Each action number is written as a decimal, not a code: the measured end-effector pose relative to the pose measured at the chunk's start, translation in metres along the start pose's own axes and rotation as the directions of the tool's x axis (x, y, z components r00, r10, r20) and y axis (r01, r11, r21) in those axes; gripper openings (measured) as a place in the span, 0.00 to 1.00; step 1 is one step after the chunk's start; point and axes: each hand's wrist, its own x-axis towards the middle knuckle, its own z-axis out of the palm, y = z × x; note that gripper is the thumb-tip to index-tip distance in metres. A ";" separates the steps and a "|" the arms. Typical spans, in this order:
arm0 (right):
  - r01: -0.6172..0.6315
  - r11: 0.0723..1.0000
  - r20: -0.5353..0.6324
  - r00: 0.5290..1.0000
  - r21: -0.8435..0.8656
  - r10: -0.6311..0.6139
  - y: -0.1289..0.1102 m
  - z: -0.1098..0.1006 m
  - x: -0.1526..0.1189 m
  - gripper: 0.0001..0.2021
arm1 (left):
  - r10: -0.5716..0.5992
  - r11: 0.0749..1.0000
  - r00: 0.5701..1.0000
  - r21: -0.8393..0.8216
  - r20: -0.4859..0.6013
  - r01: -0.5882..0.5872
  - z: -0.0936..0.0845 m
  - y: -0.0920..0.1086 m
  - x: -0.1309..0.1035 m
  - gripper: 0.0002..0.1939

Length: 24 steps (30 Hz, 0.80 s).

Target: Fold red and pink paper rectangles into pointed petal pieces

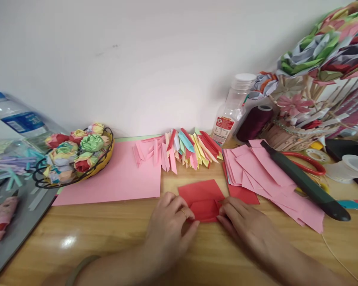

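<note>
A small folded piece of red paper (205, 208) lies near the front of the table, between my hands. My left hand (173, 220), with a ring on one finger, pinches its left end. My right hand (241, 218) has its fingers closed on the right end. Just behind it, a flat red sheet (199, 188) rests on the wood, partly covered by the folded piece. Farther back stands a row of folded paper strips (186, 149) in pink, red, yellow and blue. To the right are loose pink paper pieces (265, 171) on top of more red paper.
A dark green long-handled tool (307, 182) lies across the pink pieces. Behind stand a clear bottle (231, 107), a thread spool (255, 123) and paper flowers (310, 55). At left are a basket of paper flowers (110, 153), a pink sheet (122, 174) and a grey mat (32, 216).
</note>
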 end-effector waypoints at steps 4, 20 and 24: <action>0.012 0.999 0.018 1.000 -0.034 -0.012 0.002 0.000 0.002 0.17 | -0.089 0.994 0.995 -0.055 0.055 0.092 -0.002 0.000 0.003 0.05; 0.026 0.992 -0.020 0.999 -0.122 -0.029 -0.003 -0.003 0.009 0.17 | -0.240 0.959 0.943 -0.095 0.232 0.267 0.000 0.000 0.011 0.06; 0.015 0.991 -0.012 1.000 -0.130 -0.017 -0.005 -0.003 0.010 0.16 | -0.261 0.950 0.916 -0.085 0.304 0.299 -0.004 0.002 0.015 0.05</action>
